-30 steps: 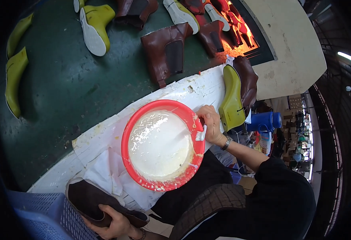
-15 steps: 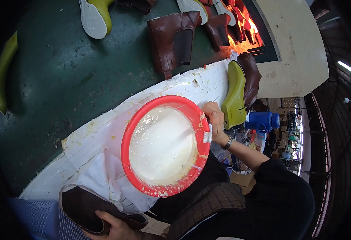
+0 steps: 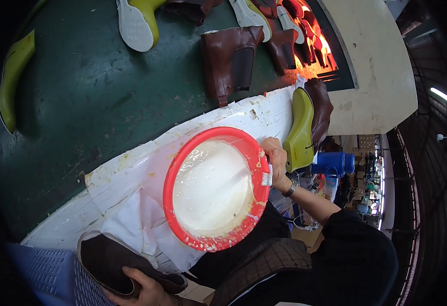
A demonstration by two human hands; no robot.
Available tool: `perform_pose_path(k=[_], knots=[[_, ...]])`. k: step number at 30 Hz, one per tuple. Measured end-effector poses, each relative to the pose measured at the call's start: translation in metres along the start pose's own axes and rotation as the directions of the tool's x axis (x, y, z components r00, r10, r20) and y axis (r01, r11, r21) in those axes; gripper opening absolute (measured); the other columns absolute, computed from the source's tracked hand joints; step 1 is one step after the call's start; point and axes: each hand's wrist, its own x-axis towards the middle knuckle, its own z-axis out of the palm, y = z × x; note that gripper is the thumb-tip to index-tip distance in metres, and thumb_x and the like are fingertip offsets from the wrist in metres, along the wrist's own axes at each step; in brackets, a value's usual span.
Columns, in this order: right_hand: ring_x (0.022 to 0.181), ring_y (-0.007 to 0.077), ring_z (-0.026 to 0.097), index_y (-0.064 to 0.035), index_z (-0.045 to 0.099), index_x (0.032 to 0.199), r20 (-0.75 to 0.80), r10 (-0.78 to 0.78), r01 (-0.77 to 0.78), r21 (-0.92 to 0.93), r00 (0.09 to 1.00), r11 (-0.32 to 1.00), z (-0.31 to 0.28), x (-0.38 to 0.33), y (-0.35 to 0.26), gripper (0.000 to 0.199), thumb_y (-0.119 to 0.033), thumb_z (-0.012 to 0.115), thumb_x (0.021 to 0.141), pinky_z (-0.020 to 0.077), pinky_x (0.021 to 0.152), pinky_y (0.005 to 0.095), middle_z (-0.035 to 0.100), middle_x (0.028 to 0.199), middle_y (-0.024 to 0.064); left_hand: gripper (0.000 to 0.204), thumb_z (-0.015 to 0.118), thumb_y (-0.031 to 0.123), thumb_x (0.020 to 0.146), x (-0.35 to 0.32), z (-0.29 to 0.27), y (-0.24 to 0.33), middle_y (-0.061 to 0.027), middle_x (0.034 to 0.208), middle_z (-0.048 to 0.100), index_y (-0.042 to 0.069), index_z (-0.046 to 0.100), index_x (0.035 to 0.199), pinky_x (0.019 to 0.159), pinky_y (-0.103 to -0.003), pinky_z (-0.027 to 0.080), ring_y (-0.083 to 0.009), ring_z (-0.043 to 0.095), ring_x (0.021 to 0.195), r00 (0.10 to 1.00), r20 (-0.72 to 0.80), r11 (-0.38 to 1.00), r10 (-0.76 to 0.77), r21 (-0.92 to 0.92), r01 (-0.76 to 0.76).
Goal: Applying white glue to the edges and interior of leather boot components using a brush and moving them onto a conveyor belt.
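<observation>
My left hand (image 3: 144,289), at the lower left, is closed around a dark brown boot upper (image 3: 114,265), thumb over its edge; the opening faces up. To the right, my right hand (image 3: 278,159) is closed beside the rim of a red basin (image 3: 171,201). What its fingers hold, if anything, is hidden. A small white piece (image 3: 267,176) sits at the rim beside the fingers. White liquid (image 3: 211,186) fills the basin, with dried drips and crumbs along the inner wall. Close beyond my right hand is a yellow-green shoe last (image 3: 300,130) next to a brown boot (image 3: 319,109).
A green work surface (image 3: 106,102) bears a brown boot upper (image 3: 221,66), white-soled lasts (image 3: 136,28) and a yellow-green last (image 3: 17,79). Footwear stands in a glowing orange heater opening (image 3: 318,43). A blue perforated crate (image 3: 45,273) is lower left, a blue jug (image 3: 330,163) right.
The whole view has shifted slightly, so most things appear a little farther right or lower. Both hands keep their places at the boot upper and the basin rim.
</observation>
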Motion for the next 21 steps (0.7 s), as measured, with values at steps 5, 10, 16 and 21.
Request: perform_pose_path(k=[5,10,16,21], knots=[[0.066,0.0207,0.048,-0.0054,0.067,0.083,0.012,0.014,-0.014,0.0,1.0,1.0,0.0053,0.0002,-0.0033,0.05,-0.031,0.03,0.103,0.0346,0.074,0.0354,0.054,0.069,0.0052,0.058,0.083,0.025,0.074,0.0049,-0.0025,0.0001,-0.0246,0.101,0.07,-0.013,0.065,0.113,0.075,-0.041,0.055,-0.0356,0.069,0.085,1.0,-0.012,0.999,0.026,-0.031,-0.027],[0.067,0.0228,0.049,-0.005,0.066,0.082,-0.013,0.032,-0.033,-0.016,0.999,0.999,0.0046,-0.0018,-0.0017,0.05,-0.032,0.029,0.103,0.035,0.074,0.0363,0.054,0.07,0.007,0.058,0.083,0.019,0.074,0.0014,-0.001,0.002,-0.0267,0.106,0.07,-0.017,0.063,0.115,0.079,-0.04,0.056,-0.0344,0.07,0.089,0.999,0.02,0.995,-0.032,-0.091,0.034],[0.067,0.0239,0.049,-0.0047,0.065,0.082,-0.004,0.054,-0.054,-0.028,0.999,0.998,0.0055,0.0001,-0.0055,0.05,-0.032,0.029,0.103,0.0351,0.074,0.0369,0.054,0.071,0.0079,0.058,0.083,0.017,0.074,0.0061,-0.004,0.0003,-0.0263,0.107,0.07,-0.017,0.063,0.116,0.082,-0.039,0.057,-0.0329,0.07,0.092,0.998,0.035,0.995,0.049,-0.09,-0.045],[0.067,0.0236,0.049,-0.0047,0.064,0.081,-0.007,0.038,-0.038,-0.035,0.999,0.999,0.0053,-0.0013,-0.0032,0.049,-0.031,0.029,0.103,0.0352,0.074,0.0367,0.054,0.07,0.0076,0.053,0.083,0.018,0.076,0.0062,-0.0034,0.0038,-0.0257,0.105,0.071,-0.015,0.064,0.114,0.08,-0.039,0.057,-0.0327,0.071,0.09,0.999,0.027,0.997,0.037,-0.07,-0.035]])
